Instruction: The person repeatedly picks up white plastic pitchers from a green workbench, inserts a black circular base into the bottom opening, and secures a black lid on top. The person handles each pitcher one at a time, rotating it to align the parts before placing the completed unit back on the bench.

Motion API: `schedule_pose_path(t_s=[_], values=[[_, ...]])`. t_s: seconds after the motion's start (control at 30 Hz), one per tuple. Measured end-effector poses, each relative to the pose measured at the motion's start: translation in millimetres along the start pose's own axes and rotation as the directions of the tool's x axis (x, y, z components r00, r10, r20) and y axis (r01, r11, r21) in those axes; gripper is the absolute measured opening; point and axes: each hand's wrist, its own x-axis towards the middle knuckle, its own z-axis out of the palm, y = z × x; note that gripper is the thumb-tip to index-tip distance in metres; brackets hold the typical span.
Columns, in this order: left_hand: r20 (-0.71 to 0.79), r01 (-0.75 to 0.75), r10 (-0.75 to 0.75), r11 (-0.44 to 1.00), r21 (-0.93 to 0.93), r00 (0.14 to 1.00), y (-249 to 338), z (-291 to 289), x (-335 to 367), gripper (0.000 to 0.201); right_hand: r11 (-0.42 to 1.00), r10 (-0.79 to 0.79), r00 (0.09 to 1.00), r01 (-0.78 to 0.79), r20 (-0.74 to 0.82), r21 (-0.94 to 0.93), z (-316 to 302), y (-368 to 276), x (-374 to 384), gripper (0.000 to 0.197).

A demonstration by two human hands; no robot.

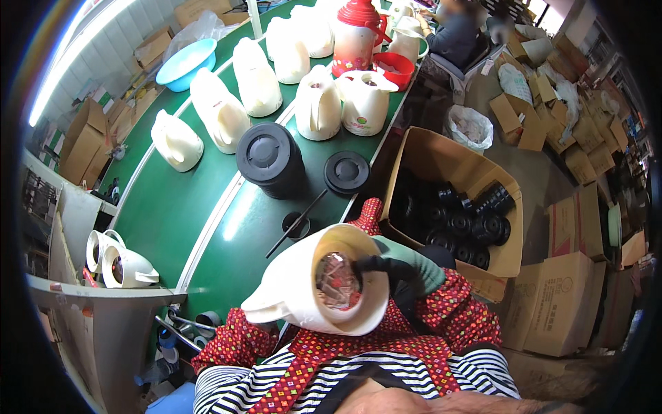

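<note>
Tilting a cream thermos jug (293, 283) at lower centre of the frame, showing a silvery liner (336, 279) already inside, apparently leaving the wide end unclosed. Reaching slightly curled right fingers (376, 264) inside, without clearly showing any grip; hiding left fingers, state impossible to tell.

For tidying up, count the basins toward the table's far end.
2: blue basin at the upper left; red basin right of the red flask. More may be hidden.
</note>
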Motion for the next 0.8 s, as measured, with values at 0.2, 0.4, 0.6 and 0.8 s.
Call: schedule_pose_path(t_s=[0.2, 0.4, 0.6, 0.8], values=[[-0.163, -0.049, 0.050, 0.999, 0.008, 0.985, 6.9, -24.2, -15.2, 0.063, 0.302, -0.518, 0.795, -0.176, -0.316, -0.937, -129.8, 11.4, 127.6, 0.088], [-0.316, -0.073, 0.073, 0.997, 0.010, 0.946, 6.4, -36.1, -28.0, 0.063, -0.271, -0.373, 0.837, -0.511, -0.400, -0.816, -183.5, 7.5, 194.6, 0.111], [-0.381, -0.115, 0.122, 0.992, 0.041, 0.917, 4.0, -37.1, -31.8, 0.063, -0.153, -0.429, 0.794, -0.534, -0.431, -0.832, -198.1, 17.1, 200.2, 0.096], [-0.330, -0.175, 0.220, 0.971, 0.160, 0.918, 4.4, -22.8, -15.0, 0.063, 0.263, -0.701, 0.711, 0.185, -0.056, -0.947, -132.8, 5.4, 102.5, 0.088]])
